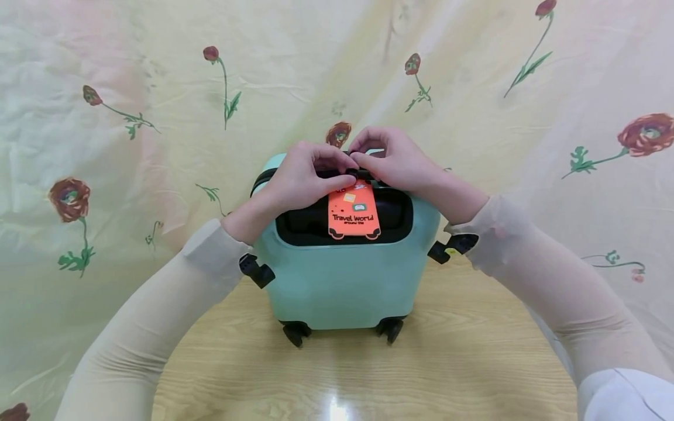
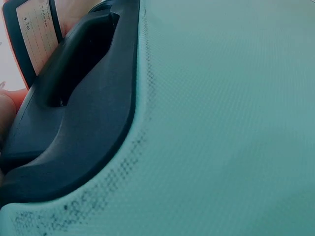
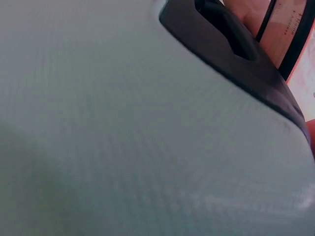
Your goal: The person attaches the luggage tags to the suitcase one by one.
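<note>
A mint-green suitcase stands upright on its black wheels, its black handle towards the top. Over that handle hangs an orange luggage tag printed "Travel World", with a black strap at its upper end. My left hand pinches the strap just above the tag between thumb and fingers. Beside it my right hand holds the strap too, its thumb and curled fingertips close to the left ones. Both wrist views show the tag's paper name card behind the handle recess; the fingertips are mostly hidden there.
Under the suitcase is a wooden tabletop. A pale flowered cloth hangs behind and at both sides. Black wrist mounts sit close to the suitcase's left and right sides.
</note>
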The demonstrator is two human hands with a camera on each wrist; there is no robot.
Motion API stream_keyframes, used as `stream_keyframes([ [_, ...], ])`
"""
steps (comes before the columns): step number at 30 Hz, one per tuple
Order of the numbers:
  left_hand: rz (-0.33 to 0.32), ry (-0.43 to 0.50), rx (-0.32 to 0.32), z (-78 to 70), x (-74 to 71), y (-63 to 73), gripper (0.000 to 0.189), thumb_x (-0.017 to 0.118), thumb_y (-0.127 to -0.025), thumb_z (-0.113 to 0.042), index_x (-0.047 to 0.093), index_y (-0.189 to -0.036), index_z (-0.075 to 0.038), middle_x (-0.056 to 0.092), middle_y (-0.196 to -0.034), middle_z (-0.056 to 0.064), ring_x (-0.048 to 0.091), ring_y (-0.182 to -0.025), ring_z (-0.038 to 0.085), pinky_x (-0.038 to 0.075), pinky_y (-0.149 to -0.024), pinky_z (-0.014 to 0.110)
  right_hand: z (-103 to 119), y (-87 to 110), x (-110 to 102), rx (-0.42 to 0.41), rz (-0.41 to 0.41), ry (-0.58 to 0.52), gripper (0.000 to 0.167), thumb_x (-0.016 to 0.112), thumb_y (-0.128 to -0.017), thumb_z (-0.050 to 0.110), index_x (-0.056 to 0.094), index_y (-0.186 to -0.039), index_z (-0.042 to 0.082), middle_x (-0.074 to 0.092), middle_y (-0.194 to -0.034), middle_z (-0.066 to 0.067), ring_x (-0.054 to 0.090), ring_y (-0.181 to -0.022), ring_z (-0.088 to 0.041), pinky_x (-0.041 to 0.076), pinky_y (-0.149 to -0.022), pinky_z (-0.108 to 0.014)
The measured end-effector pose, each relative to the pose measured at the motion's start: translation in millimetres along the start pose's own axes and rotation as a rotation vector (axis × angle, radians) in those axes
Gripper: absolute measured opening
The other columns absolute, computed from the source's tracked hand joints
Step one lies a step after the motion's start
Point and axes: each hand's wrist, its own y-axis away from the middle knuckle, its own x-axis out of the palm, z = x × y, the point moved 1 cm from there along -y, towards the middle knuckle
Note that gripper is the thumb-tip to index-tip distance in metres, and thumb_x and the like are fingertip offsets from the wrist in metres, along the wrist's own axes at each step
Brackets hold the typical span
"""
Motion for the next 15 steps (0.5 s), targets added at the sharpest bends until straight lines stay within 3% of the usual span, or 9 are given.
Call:
stream_keyframes([
  [8, -0.018, 0.021, -0.002, -0.4, 1.6, -0.9, 0.017, 0.082, -0.094, -0.01, 0.082, -0.11, -0.006, 0.078, -0.098, 0.011, 0.075, -0.088, 0.018, 0.059, -0.084, 0.025, -2.8, 4.5, -2.0, 0.001, -0.021, -0.069, 0.016, 0.062, -0.107, 0.014, 0.068, -0.12, 0.007, 0.068, -0.108, -0.005, 0.065, -0.074, -0.018, 0.047, -0.062, -0.023],
  [14, -0.032, 0.03, -0.017, -2.0, 2.3, -2.3, 0.013, 0.08, -0.095, -0.01, 0.081, -0.108, -0.006, 0.08, -0.103, 0.011, 0.077, -0.089, 0.019, 0.059, -0.083, 0.026, -4.6, 6.6, -0.4, -0.077, -0.091, -0.079, 0.013, 0.064, -0.106, 0.011, 0.066, -0.117, 0.006, 0.068, -0.115, -0.007, 0.064, -0.098, -0.014, 0.056, -0.085, -0.022],
  [15, -0.033, 0.03, -0.017, -2.1, 2.4, -2.7, 0.012, 0.08, -0.096, -0.01, 0.081, -0.107, -0.006, 0.079, -0.103, 0.011, 0.077, -0.089, 0.02, 0.059, -0.082, 0.026, -5.1, 6.7, 0.1, -0.093, -0.108, -0.084, 0.012, 0.064, -0.106, 0.011, 0.066, -0.116, 0.005, 0.068, -0.115, -0.008, 0.063, -0.096, -0.014, 0.056, -0.085, -0.023],
])
